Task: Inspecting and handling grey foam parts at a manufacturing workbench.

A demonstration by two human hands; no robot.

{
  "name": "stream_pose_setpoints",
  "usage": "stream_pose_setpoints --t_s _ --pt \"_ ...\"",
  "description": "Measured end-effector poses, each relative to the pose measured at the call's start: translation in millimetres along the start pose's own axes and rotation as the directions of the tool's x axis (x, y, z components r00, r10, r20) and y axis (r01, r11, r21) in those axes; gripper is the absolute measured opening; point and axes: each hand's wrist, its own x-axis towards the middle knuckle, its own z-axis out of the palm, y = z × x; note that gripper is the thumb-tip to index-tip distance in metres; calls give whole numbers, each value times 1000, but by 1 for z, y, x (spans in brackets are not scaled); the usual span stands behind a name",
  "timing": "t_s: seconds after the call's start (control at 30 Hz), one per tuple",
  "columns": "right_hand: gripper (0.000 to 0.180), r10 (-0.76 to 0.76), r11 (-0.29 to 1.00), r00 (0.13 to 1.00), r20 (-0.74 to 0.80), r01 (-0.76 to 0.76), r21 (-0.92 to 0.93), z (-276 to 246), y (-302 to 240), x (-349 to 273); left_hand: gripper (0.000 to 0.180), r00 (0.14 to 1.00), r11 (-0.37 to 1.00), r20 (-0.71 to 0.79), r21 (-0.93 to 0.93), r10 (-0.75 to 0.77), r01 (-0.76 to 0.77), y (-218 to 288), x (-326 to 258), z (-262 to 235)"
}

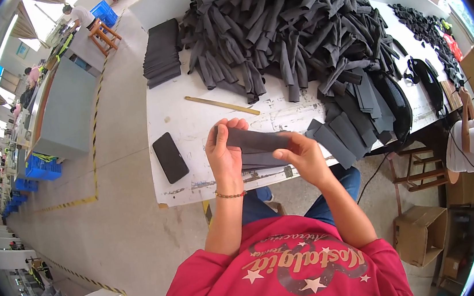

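A dark grey fabric strip stretches between my two hands above the near edge of the white table. My left hand grips its left end, thumb on top. At the other end, my right hand pinches the strip between thumb and fingers. Below it, more dark strips lie on the table edge, partly covered by the hands. Flat grey pieces fan out to the right of my right hand. Farther back rises a large heap of rolled dark fabric pieces.
A neat stack of dark pieces stands at the table's far left. A yellowish stick and a black phone lie left of centre. On the right are a wooden stool, a cardboard box and a seated person.
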Motion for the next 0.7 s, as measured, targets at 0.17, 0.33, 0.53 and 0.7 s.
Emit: stream_pose_setpoints --t_s 0.17,0.33,0.53,0.7 --pt "38 -688 568 725 -27 515 -642 3 4 3 21 907 990 -403 19 -123 143 -10 -6 11" --pt "53 -767 307 616 181 598 -740 3 12 8 21 948 917 -157 254 -276 308 -19 -46 30" --pt "27 -147 989 970 -193 138 -60 -4 22 6 19 959 845 35 481 -283 232 -15 -30 5" --pt "23 69 959 984 -162 -21 282 -6 29 9 17 939 861 34 412 -342 299 -24 -37 11"
